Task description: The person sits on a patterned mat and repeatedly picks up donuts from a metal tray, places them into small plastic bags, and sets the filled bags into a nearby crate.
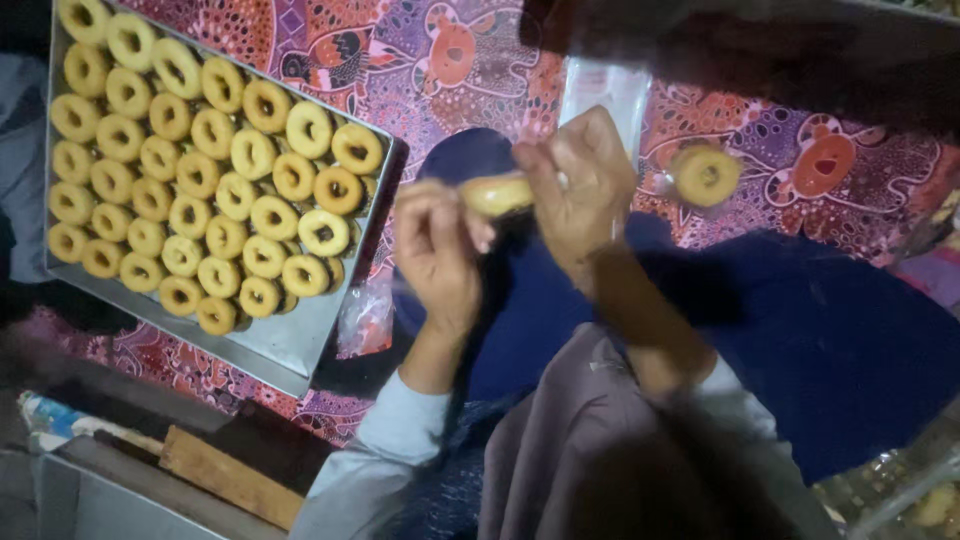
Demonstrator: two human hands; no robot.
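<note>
Both my hands meet over my dark blue lap cloth (800, 340). My left hand (437, 255) and my right hand (580, 185) pinch a golden ring-shaped pastry (497, 195) between their fingers, one at each end. The picture is blurred around the fingers, so the exact grip is unclear. A second ring pastry (706, 175) lies just right of my right hand on the patterned cloth, apparently inside clear plastic. A clear plastic bag (605, 95) lies behind my right hand.
A metal tray (290, 345) at the left holds several rows of ring pastries (200, 170); its near right corner is bare. A purple and orange patterned cloth (420, 60) covers the surface. A wooden board (225, 475) lies at the lower left.
</note>
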